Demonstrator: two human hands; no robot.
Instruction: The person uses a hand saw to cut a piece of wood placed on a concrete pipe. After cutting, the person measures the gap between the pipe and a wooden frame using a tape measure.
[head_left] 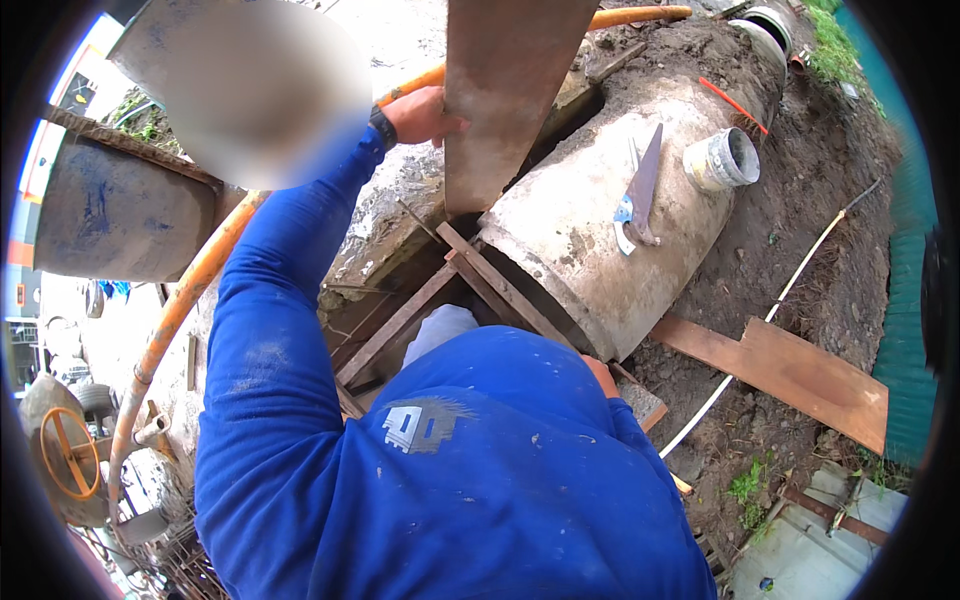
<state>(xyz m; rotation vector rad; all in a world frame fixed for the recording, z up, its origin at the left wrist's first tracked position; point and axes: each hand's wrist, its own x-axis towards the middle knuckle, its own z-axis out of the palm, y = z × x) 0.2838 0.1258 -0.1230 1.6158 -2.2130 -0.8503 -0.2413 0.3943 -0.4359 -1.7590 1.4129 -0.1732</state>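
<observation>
My left arm, in a blue sleeve, stretches forward, and my left hand [422, 116] grips the left edge of a broad brown board [508, 105]. The board stands upright beside a large concrete pipe [600, 265], its lower end close to the pipe's rim. Of my right hand [601, 377] only a bit shows past my torso, near the pipe's open end; its fingers are hidden. Below the board, narrow wooden strips [395, 325] form a frame over a dark pit. On top of the pipe lie a handsaw [641, 195] with a blue and white handle and a dirty white bucket [715, 162].
An orange hose [180, 315] curves along the left. A notched board [800, 375] and a thin white tube [760, 335] lie on muddy soil at right, before a green corrugated fence [908, 370]. A wheelbarrow with an orange-rimmed wheel [70, 452] stands lower left. A red stick [733, 105] lies beyond the bucket.
</observation>
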